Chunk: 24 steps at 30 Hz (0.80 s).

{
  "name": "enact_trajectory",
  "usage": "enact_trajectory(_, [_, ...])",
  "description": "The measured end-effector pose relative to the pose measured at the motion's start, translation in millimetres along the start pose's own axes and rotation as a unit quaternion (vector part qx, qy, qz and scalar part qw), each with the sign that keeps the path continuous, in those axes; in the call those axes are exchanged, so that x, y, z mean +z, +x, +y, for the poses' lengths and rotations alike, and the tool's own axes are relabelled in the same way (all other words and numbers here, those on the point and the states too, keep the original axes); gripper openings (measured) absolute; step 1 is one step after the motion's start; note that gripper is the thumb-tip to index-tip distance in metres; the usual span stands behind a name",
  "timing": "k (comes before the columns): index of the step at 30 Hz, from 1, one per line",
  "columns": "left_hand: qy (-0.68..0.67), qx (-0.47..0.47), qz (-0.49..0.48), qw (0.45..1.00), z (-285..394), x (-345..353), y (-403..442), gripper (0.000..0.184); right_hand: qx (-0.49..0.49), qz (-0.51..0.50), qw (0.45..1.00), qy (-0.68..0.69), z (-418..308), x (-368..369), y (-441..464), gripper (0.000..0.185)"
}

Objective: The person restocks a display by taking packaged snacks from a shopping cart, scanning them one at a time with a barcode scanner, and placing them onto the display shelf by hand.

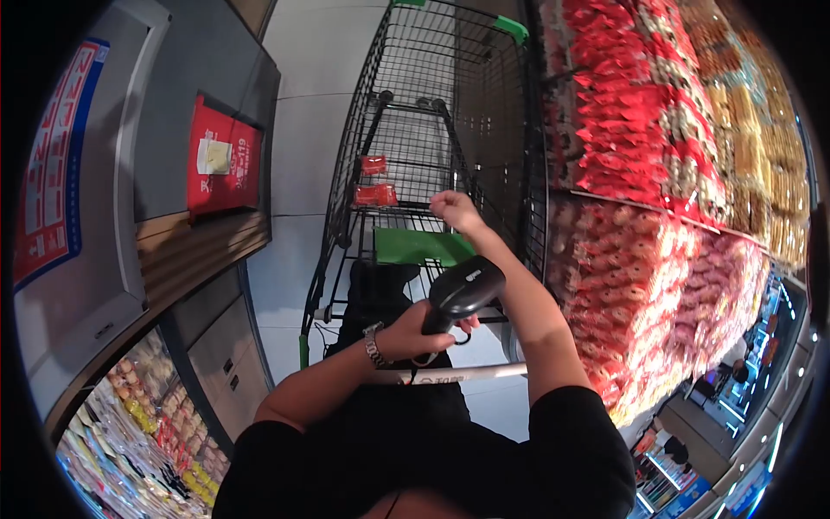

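Note:
My left hand [406, 336], with a metal-band watch on the wrist, is closed around the handle of a black barcode scanner [468, 285] in front of my body. My right hand [455, 210] reaches forward over the shopping cart [406, 65], its fingers curled into a loose fist with nothing showing in them. Below and to its left, two small red packets [375, 195] lie on the wire mesh of the cart. A green panel [424, 247] spans the cart's near end, between my two hands.
Shelves of red packaged goods [640, 121] rise close on the right, with yellow packs [743, 121] beyond. A grey wall cabinet with a red sign [226, 160] stands on the left. Bagged goods [143, 424] fill the lower left. Pale floor tiles [298, 156] run beside the cart.

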<state>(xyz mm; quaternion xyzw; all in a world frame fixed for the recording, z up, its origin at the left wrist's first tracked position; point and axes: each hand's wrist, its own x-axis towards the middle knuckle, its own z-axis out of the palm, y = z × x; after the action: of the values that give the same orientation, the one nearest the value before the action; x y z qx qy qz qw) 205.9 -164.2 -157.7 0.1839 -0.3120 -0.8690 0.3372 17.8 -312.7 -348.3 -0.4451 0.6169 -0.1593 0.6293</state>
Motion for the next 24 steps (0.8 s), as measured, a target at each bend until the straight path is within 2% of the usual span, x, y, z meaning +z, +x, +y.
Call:
enact_trajectory(2, [0.016, -0.025, 0.084, 0.996, 4.7, 2.5, -2.4, 0.037, 0.013, -0.063, 0.991, -0.114, 74.1, 22.4, 66.5, 0.017])
enact_trajectory(3, [0.019, -0.046, 0.14, 0.989, 10.0, 5.1, -2.0, 0.035, 0.05, -0.063, 0.976, -0.202, 44.0, 35.1, 57.7, 0.018])
enact_trajectory(6, [-0.052, -0.084, 0.29, 0.952, 14.4, 1.0, -1.6, 0.033, -0.006, -0.099, 0.921, -0.377, 63.7, 63.2, 103.0, 0.036])
enact_trajectory(8, [-0.142, -0.091, 0.373, 0.912, 19.9, -4.2, 1.2, 0.039, -0.065, -0.049, 0.897, -0.435, 70.8, 83.7, 124.6, 0.046])
enact_trajectory(10, [-0.211, -0.075, 0.399, 0.889, 17.4, -8.5, -0.9, 0.042, -0.049, -0.043, 0.876, -0.478, 73.9, 100.6, 144.8, 0.063])
enact_trajectory(12, [-0.184, -0.048, 0.409, 0.892, 20.1, -7.8, -2.5, 0.039, -0.071, -0.043, 0.854, -0.513, 83.5, 114.5, 159.2, 0.075])
enact_trajectory(15, [-0.154, -0.055, 0.39, 0.906, 25.5, -6.6, -7.3, 0.029, -0.103, -0.044, 0.829, -0.548, 97.9, 128.9, 167.2, 0.084])
enact_trajectory(18, [-0.152, -0.081, 0.358, 0.918, 20.1, -7.6, -15.5, 0.029, -0.075, -0.02, 0.811, -0.58, 104.5, 135.3, 170.6, 0.085])
enact_trajectory(22, [-0.173, -0.065, 0.392, 0.901, 27.0, 0.0, -10.9, 0.026, -0.064, -0.006, 0.8, -0.597, 112.8, 139.1, 177.6, 0.083])
enact_trajectory(24, [-0.162, -0.066, 0.395, 0.902, 28.3, 1.5, -10.5, 0.021, -0.065, -0.007, 0.794, -0.605, 110.0, 139.0, 179.1, 0.073])
